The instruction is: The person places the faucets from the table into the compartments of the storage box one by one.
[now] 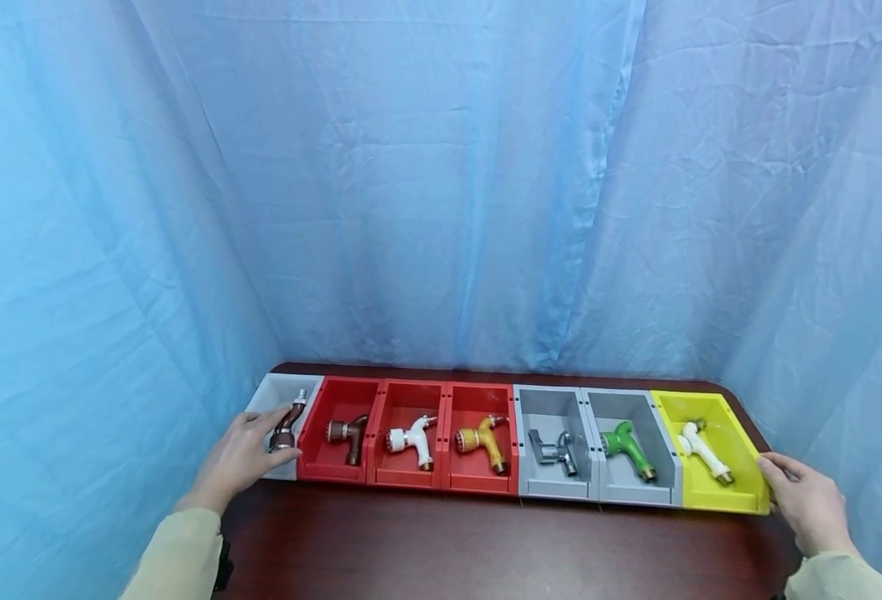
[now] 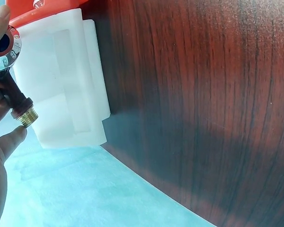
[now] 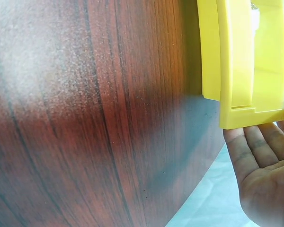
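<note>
My left hand (image 1: 240,454) holds a dark brown faucet (image 1: 285,429) at the white bin (image 1: 279,473) on the far left of the row. The left wrist view shows that faucet's brass threaded end (image 2: 27,116) and its round knob (image 2: 7,47) among the fingers. At the far right end, my right hand (image 1: 812,504) grips the outer side of a yellow bin (image 1: 749,467), thumb at the rim and the other fingers against its outside. A white faucet (image 1: 707,458) lies in that bin. In the right wrist view, only a bit of it shows.
Between the end bins, red bins (image 1: 336,473) hold brown (image 1: 353,435), white (image 1: 414,440) and yellow (image 1: 486,442) faucets. Grey bins (image 1: 561,490) hold chrome (image 1: 557,454) and green (image 1: 628,448) ones. The dark wooden table (image 1: 486,550) has blue curtains (image 1: 426,208) around it.
</note>
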The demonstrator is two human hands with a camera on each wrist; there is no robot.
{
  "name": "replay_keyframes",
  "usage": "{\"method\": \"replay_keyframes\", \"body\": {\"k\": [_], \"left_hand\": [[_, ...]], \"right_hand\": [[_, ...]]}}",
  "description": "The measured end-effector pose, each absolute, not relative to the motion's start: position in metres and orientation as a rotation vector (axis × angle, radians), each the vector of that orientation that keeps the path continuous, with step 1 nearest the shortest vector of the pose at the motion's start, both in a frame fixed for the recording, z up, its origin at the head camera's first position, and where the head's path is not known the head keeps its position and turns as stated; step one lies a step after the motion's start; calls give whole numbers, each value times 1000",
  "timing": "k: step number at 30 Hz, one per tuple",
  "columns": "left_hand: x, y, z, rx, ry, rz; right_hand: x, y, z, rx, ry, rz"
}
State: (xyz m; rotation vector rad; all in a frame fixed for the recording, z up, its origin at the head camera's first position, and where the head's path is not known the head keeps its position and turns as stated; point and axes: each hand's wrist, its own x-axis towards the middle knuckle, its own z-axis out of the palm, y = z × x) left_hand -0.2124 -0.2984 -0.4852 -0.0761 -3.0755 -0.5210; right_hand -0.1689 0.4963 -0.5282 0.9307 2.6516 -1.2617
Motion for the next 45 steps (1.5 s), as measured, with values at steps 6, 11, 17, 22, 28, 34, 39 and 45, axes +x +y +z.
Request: {"method": "replay_keyframes", "body": {"k": [6,11,17,22,28,34,39,45], "left_hand": [[-216,-303,-487,-33,-3088,-575],[-221,-306,-488,66,-3097,-719],[-228,-311,-489,136,-2952,-627],[-226,-318,-492,155,-2816,-525],[-222,-320,-490,147,-2825,-547],[-214,-319,-493,115,-2923,-550],[-208,-314,-499,22,-2997,-560],[-205,-307,-503,-18,-3014,-545]], "right_hand": [[-169,496,-529,944,2639,-1265],[-169,496,-529,935,2638,-1265],[-169,494,-529,955,2640,-1273],[-169,493,-529,951,2632,-1287],[-169,495,-529,947,2620,-1281],[-169,496,-528,956,2617,-1284],[-169,497,-528,947,2629,-1266],[-169,496,-528,959,2625,-1251]]}}
